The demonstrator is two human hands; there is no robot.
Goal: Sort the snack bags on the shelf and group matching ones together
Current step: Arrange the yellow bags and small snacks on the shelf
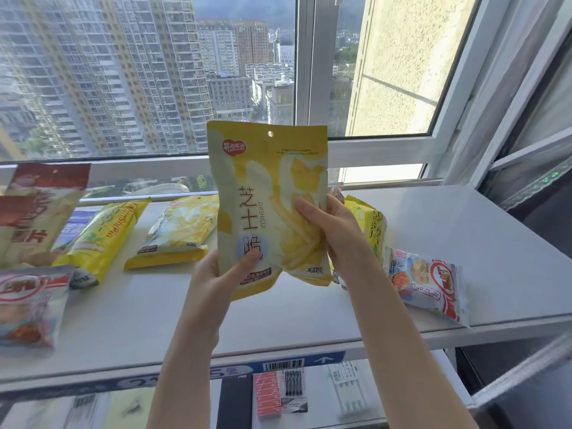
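**First speaker:** What are the hands doing?

**Second speaker:** Both hold one bag. The left hand (216,274) grips the lower left corner of a yellow and white cheese snack bag (269,193), with the thumb pressed on the front and the fingers hidden behind. The right hand (334,230) grips its right edge, thumb in front and fingers wrapped round the back. The bag is upright with its print facing the camera, lifted clear above the white shelf (464,230).

**First speaker:** What lies around it?

**Second speaker:** A matching bag (182,230) with the same yellow and white print lies flat on the shelf, just left of the held one. Further left is a long yellow bag (105,236), then red and cream bags (37,212) at the far left. A red and white bag (31,305) lies at the near left. A second red and white bag (427,286) lies well apart from it on the right. A crumpled yellow bag (371,224) sits behind the right hand.

**First speaker:** Which step is this?

**Second speaker:** Mid-sort, I judge. The bag is picked up and apparently being identified. The next move calls for carrying it left and laying it beside or on its match, without disturbing the long yellow bag.
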